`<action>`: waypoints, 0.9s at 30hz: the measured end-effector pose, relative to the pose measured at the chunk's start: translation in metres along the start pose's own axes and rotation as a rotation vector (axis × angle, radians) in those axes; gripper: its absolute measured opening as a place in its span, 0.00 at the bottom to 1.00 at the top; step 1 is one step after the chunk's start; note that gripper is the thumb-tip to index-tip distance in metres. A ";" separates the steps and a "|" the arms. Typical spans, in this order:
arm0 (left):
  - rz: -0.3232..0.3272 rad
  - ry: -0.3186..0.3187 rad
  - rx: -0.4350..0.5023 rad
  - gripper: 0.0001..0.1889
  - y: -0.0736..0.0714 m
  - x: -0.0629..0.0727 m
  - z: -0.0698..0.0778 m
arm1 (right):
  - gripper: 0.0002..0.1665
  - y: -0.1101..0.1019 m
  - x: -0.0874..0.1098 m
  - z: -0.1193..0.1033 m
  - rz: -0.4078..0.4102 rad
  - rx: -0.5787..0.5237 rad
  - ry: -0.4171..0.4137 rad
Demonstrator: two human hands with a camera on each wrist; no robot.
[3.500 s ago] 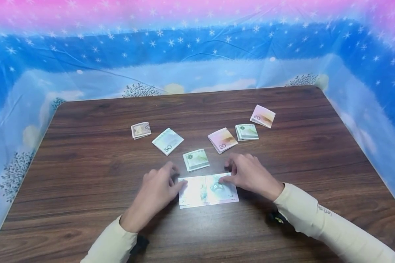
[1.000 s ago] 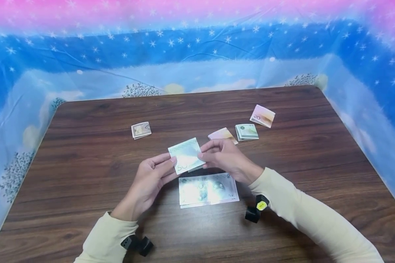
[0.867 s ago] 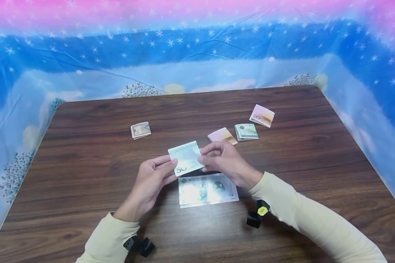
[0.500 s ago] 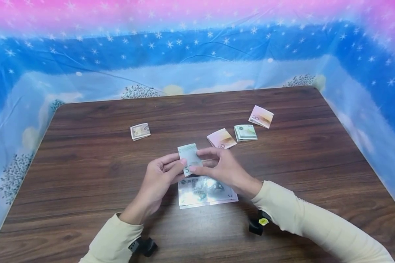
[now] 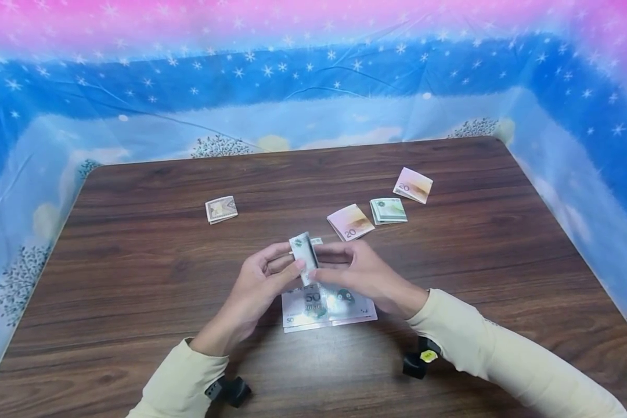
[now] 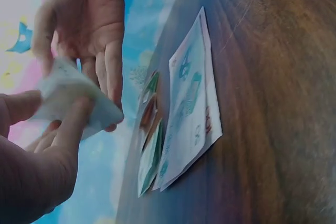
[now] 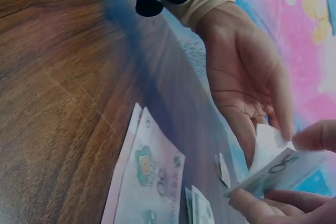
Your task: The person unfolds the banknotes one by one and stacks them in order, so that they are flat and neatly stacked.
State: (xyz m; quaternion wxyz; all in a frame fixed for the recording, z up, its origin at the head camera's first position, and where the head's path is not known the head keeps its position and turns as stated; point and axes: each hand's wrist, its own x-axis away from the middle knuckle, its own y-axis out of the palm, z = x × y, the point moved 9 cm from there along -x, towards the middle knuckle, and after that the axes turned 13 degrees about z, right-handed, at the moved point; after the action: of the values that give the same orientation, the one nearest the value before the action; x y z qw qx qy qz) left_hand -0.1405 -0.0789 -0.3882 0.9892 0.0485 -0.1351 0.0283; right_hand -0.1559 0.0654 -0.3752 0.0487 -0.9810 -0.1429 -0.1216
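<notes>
Both hands pinch a folded green 50 banknote (image 5: 304, 258) above the table. My left hand (image 5: 256, 284) has its left edge, thumb on the near face, and my right hand (image 5: 371, 276) has its right side. In the right wrist view the banknote (image 7: 278, 169) is parted at its fold, its leaves spread in a V. Below the hands lie flat, creased banknotes (image 5: 305, 322), one on top of another, the upper marked 50. A folded green note (image 5: 317, 240) shows just behind the fingers, mostly hidden.
Folded notes lie on the wooden table (image 5: 136, 261): a brown one (image 5: 222, 209) at the back left, a pink 20 (image 5: 350, 222), a green one (image 5: 389, 211) and another pink 20 (image 5: 414, 186) at the right. A snowflake-patterned cloth (image 5: 313, 75) surrounds the table's back and sides.
The folded 50 note was picked up from the table left of centre. Over the last second it was turned and drawn nearer, and now looks narrower. The flat notes stay put.
</notes>
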 end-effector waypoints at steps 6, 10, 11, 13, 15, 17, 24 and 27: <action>0.050 0.026 -0.010 0.22 -0.009 0.005 0.009 | 0.27 -0.020 0.002 0.000 0.087 -0.001 0.026; 0.126 0.006 -0.064 0.23 -0.021 0.010 0.008 | 0.21 -0.033 0.004 -0.002 0.118 -0.024 0.016; 0.136 -0.001 -0.081 0.23 -0.023 0.011 0.006 | 0.20 -0.036 0.005 -0.001 0.119 -0.037 0.020; 0.146 -0.017 -0.096 0.23 -0.027 0.013 0.004 | 0.20 -0.040 0.006 0.003 0.109 -0.083 0.053; 0.153 -0.039 -0.095 0.23 -0.030 0.014 0.000 | 0.22 -0.042 0.008 0.009 0.091 -0.129 0.103; 0.159 -0.074 -0.077 0.23 -0.031 0.013 -0.005 | 0.23 -0.043 0.009 0.019 0.076 -0.175 0.170; 0.153 -0.069 -0.125 0.22 -0.034 0.011 -0.009 | 0.18 -0.052 0.006 0.030 0.129 -0.064 0.154; 0.118 -0.009 -0.271 0.23 -0.034 0.009 -0.006 | 0.10 -0.060 0.006 0.023 0.167 0.143 0.032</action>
State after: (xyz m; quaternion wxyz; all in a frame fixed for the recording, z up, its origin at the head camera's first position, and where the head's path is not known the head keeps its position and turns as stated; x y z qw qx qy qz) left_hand -0.1277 -0.1114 -0.3950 0.9827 -0.0934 -0.1449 0.0674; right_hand -0.1629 0.1271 -0.3920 0.1311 -0.9815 -0.0681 -0.1221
